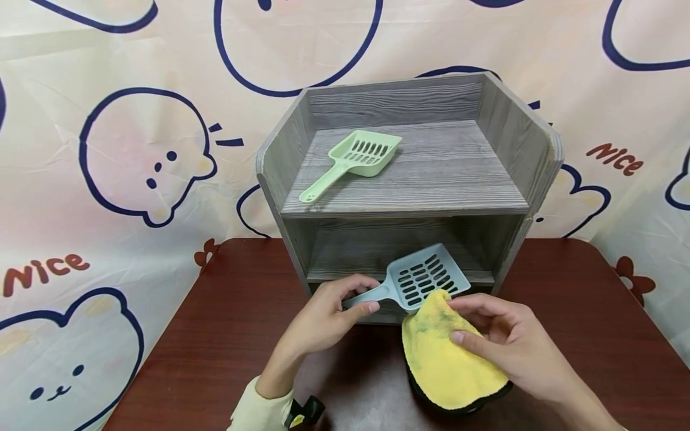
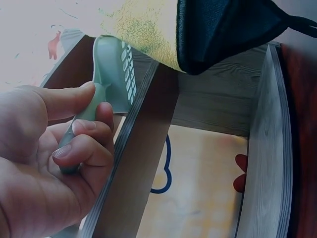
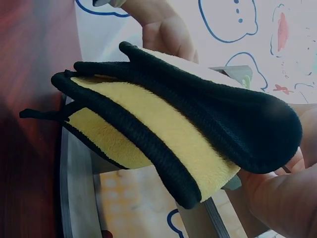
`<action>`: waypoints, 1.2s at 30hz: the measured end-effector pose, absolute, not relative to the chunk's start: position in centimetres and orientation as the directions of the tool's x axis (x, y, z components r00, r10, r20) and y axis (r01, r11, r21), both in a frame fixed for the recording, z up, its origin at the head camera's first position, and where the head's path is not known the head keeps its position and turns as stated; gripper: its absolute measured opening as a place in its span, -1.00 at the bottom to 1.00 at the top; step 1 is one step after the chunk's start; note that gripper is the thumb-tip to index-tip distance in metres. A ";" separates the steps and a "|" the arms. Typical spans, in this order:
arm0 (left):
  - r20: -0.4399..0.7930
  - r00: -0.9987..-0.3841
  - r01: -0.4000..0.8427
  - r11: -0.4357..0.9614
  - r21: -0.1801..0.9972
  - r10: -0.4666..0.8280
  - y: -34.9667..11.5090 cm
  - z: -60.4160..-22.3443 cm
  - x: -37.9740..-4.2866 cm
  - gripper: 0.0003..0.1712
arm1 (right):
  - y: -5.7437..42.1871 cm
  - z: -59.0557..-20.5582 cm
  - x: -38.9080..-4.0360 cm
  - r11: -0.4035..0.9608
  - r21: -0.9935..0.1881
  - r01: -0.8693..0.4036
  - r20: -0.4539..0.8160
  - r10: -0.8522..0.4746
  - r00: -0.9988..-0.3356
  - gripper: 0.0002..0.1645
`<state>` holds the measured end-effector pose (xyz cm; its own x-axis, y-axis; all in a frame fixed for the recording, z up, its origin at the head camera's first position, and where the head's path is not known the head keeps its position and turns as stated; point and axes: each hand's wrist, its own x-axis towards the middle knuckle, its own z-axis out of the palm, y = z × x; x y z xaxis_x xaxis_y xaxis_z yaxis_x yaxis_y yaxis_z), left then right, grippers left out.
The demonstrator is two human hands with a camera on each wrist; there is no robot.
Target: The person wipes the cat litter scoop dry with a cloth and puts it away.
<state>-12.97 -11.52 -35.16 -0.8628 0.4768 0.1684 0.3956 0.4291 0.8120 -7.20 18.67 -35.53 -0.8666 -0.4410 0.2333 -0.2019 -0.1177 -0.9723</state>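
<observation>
My left hand [image 1: 336,311] grips the handle of a light blue slotted litter scoop [image 1: 428,275], its fingers curled round the handle in the left wrist view. In my right hand [image 1: 509,341] a yellow cloth with dark edging [image 1: 450,353] is pinched between thumb and fingers; grey smudges mark its upper part. The cloth's top end touches the scoop's lower edge and covers a little of it. Folded layers of the cloth [image 3: 148,114] hang down in the right wrist view and hide most of the right fingers there.
A grey wooden shelf unit [image 1: 399,209] stands behind the hands on a dark red table [image 1: 226,335]. On its upper board lies a light green slotted scoop [image 1: 361,155], handle toward the front left. Behind hangs a curtain printed with cartoon bears [image 1: 156,155].
</observation>
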 end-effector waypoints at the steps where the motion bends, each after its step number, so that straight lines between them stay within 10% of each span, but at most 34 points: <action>1: 0.170 -0.862 0.398 0.430 0.810 0.478 -11.5 -35.2 -13.0 -0.76 | 18.6 -35.6 -7.2 -0.119 -0.973 -0.197 0.230 -0.443 -0.866 -0.52; 36: 0.272 -0.851 0.481 0.458 0.748 0.449 -14.0 -33.4 -10.3 -0.66 | 22.4 -36.6 -7.1 -0.168 -0.967 -0.190 0.238 -0.345 -0.908 -0.50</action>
